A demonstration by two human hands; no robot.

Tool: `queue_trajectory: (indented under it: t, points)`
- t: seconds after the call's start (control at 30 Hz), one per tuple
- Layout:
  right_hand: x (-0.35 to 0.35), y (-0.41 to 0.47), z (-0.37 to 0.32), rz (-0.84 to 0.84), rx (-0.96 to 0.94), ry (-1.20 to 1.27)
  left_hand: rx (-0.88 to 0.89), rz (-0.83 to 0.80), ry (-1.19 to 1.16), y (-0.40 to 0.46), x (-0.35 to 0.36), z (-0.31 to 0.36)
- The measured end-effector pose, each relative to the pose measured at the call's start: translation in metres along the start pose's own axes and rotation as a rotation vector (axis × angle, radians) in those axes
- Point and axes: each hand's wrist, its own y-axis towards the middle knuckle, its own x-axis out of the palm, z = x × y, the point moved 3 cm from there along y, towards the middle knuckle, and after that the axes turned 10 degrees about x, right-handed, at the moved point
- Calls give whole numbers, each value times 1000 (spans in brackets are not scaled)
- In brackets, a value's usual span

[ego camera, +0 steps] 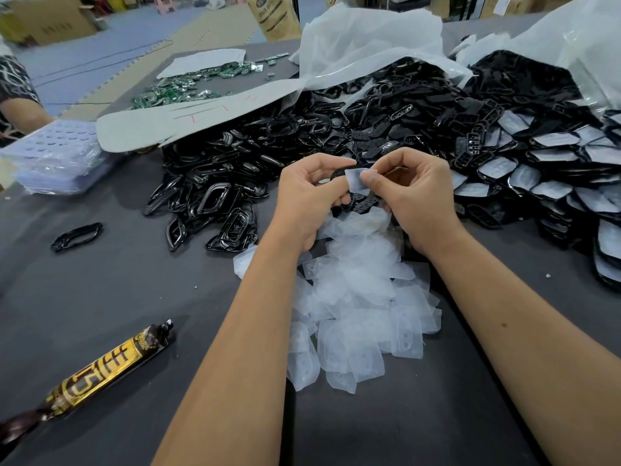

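My left hand (311, 196) grips a small black plastic shell (347, 201) above the dark table (117, 297). My right hand (413, 196) pinches a pale protective film (356, 181) at the shell's top face, thumb and forefinger closed on it. Most of the shell is hidden behind my fingers. Directly below my hands lies a heap of peeled clear films (356, 304). A large pile of black frames and shells (302, 153) spreads across the table beyond my hands. To the right sit black shells with film still on them (551, 176).
A gold-and-brown wrapped tube (97, 378) lies at the near left. One loose black frame (77, 237) lies alone at left. Green circuit boards (181, 85) lie far back. A stack of clear trays (57, 156) and another person's arm (20, 112) are at the left edge. White plastic bags (369, 38) rise behind.
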Motion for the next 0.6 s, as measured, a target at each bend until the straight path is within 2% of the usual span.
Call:
queue_trajectory:
  t: [0.2, 0.6]
  points:
    - [-2, 1, 2, 41, 3, -27, -38, -41, -106, -1, 3, -1]
    - [-3, 3, 3, 109, -18, -122, -130, -8, -214, -1, 6, 3]
